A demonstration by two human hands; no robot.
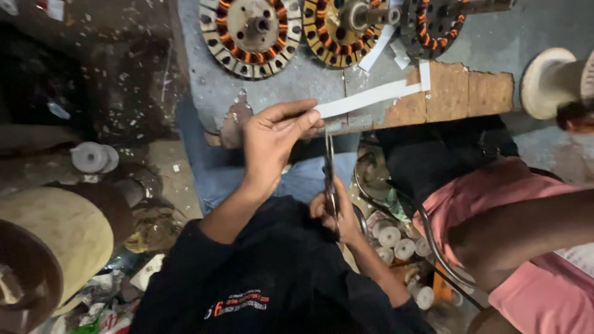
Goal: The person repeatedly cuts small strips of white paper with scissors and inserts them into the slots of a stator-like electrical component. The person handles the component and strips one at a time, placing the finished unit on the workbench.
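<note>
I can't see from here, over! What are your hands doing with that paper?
Left hand pinching the white paper strip at its end. Right hand holding scissors, blades pointing up at the strip. Another person's arm close on the right.

Dim overall; light falls from above onto the table [272, 86], while the left side sinks into deep shadow. Edges look soft and slightly blurred.

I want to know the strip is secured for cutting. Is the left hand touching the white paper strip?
Touching. The head view shows the left hand pinching the near end of the white paper strip between thumb and fingers, just above the scissors held in the right hand.
</note>
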